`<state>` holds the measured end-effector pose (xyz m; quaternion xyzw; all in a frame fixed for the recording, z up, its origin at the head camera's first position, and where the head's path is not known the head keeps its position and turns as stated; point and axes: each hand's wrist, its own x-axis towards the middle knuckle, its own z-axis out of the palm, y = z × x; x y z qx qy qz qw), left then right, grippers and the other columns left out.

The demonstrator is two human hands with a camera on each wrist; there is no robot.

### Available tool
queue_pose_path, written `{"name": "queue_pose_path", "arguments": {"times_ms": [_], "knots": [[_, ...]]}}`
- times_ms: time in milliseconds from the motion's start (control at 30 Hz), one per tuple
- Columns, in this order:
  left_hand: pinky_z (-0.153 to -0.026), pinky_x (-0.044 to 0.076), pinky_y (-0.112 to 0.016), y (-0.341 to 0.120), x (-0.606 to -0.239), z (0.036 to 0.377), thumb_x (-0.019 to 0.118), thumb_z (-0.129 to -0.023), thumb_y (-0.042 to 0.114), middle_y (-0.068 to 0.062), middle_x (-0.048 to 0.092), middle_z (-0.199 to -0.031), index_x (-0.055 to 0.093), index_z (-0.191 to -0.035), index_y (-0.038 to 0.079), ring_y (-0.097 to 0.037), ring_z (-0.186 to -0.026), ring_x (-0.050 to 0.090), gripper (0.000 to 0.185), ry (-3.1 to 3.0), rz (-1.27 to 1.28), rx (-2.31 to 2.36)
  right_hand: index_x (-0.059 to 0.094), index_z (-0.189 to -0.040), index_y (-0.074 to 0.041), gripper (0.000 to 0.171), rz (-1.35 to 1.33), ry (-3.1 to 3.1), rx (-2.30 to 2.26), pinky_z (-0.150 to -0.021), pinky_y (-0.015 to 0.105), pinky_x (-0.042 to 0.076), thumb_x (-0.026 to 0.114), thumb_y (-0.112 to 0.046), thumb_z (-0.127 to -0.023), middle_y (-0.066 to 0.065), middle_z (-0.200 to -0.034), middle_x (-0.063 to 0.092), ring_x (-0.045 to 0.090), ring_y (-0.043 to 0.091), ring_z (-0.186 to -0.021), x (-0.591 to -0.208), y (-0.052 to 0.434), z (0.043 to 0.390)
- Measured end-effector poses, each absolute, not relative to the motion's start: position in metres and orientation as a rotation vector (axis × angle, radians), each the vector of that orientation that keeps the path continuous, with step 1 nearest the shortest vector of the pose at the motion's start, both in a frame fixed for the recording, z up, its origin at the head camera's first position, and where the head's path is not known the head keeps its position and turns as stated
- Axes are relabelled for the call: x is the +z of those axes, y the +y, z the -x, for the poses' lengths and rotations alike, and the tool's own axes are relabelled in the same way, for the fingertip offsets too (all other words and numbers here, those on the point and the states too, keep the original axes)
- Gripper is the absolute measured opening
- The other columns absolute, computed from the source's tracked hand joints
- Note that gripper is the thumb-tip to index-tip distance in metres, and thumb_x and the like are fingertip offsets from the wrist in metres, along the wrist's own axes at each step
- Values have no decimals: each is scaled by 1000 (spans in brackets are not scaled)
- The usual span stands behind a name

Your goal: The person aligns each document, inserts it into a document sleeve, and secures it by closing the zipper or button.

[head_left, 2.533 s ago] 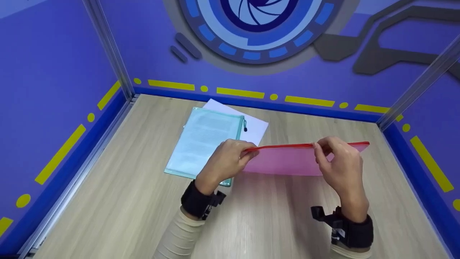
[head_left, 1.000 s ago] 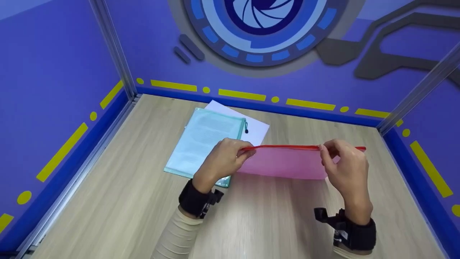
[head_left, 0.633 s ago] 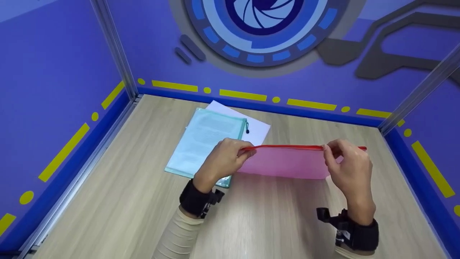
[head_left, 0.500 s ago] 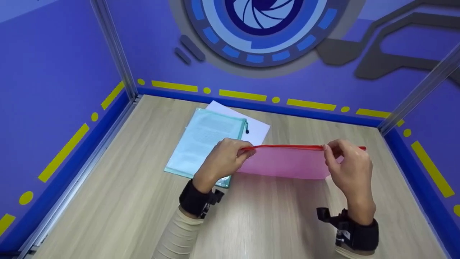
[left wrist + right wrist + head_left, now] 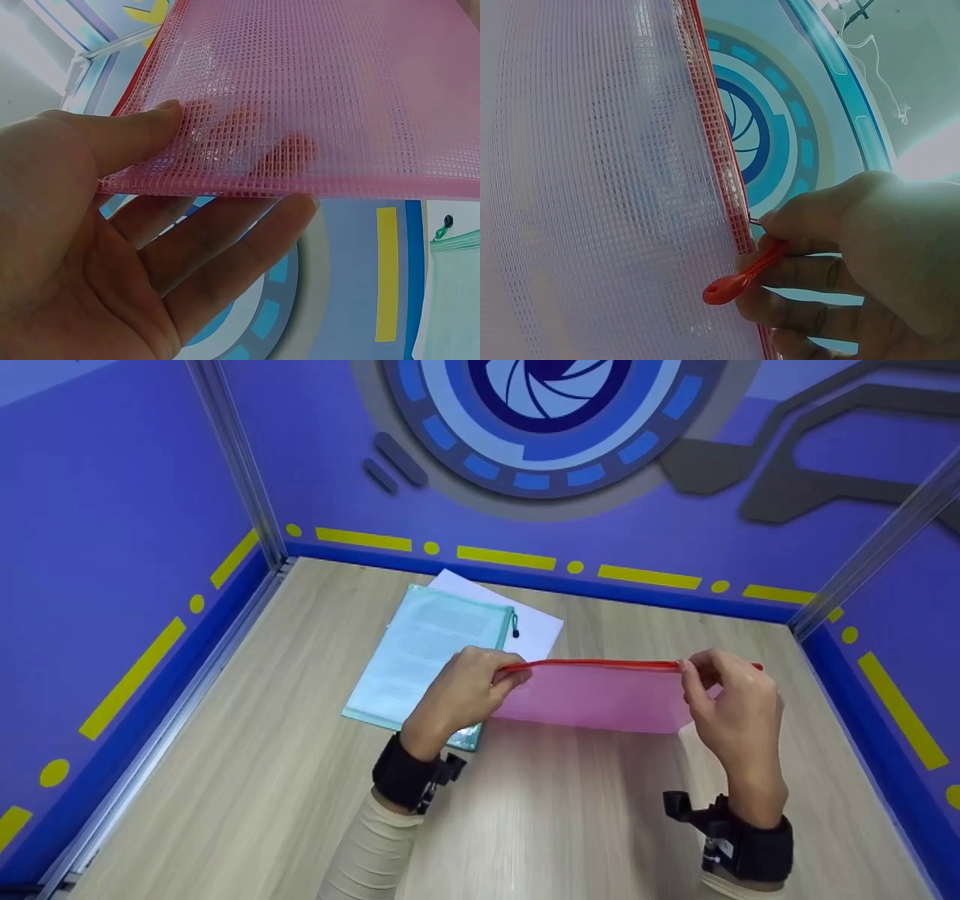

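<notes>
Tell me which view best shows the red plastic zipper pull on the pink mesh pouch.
The right wrist view: the red plastic zipper pull shows large and clear beside the right hand. In the head view it cannot be made out; the left wrist view shows the other end of the pink mesh pouch, no pull.

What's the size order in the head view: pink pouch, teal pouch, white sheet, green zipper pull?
1. Teal pouch and pink pouch: too alike to rank; both partly covered, pink held nearer the camera.
2. White sheet, visible part only.
3. Green zipper pull.
</notes>
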<state>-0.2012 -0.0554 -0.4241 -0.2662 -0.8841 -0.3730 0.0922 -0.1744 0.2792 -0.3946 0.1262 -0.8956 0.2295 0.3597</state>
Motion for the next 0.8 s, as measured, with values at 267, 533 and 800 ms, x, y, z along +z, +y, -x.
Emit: {"name": "queue_pose_path", "arguments": {"times_ms": [267, 533, 800], "knots": [[-63, 46, -26, -56, -424, 202, 70, -105, 27, 3, 70, -83, 82, -111, 10, -13, -69, 55, 21, -2619, 787, -1099, 73, -93, -2, 9, -325, -2305, 594, -61, 12, 35, 77, -10, -96, 8, -75, 69, 63, 19, -65, -395, 281, 175], [-62, 43, -25, -55, -424, 202, 70, -105, 28, 3, 70, -83, 82, -112, 11, -13, -68, 54, 22, -2626, 782, -1092, 73, -93, -3, 9, -297, -2315, 592, -62, 13, 35, 77, -10, -97, 7, -75, 69, 63, 20, -65, -394, 282, 174], [-60, 44, -25, -55, -424, 201, 70, -105, 28, 2, 72, -85, 82, -112, 11, -13, -68, 55, 22, -2630, 781, -1097, 74, -95, -2, 11, -218, -2336, 582, -63, 15, 35, 76, -13, -98, 11, -78, 71, 65, 25, -69, -394, 284, 172]]}}
